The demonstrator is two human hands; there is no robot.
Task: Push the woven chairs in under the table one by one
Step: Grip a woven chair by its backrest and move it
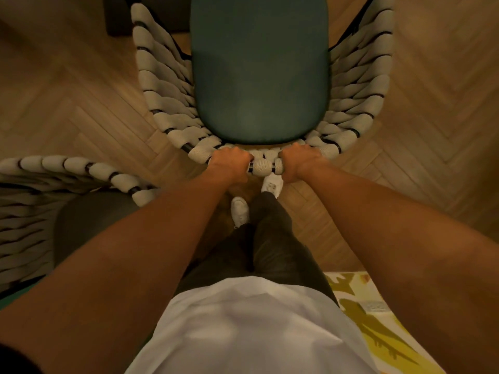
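Directly below me stands a woven chair [162, 103] with thick pale cord wound on a black frame and a dark green seat cushion [259, 76]. My left hand [231, 161] grips the top rail of its backrest, left of centre. My right hand [299, 160] grips the same rail just to the right, a short stretch of cord showing between them. A dark shape at the top edge [145, 17] may be the table or its leg; I cannot tell which.
A second woven chair [67, 168] with a dark cushion stands close at my left. Herringbone wood floor [432, 130] lies on both sides. My legs and white shoes [240, 211] are right behind the chair back. A yellow patterned rug [378, 319] lies at the lower right.
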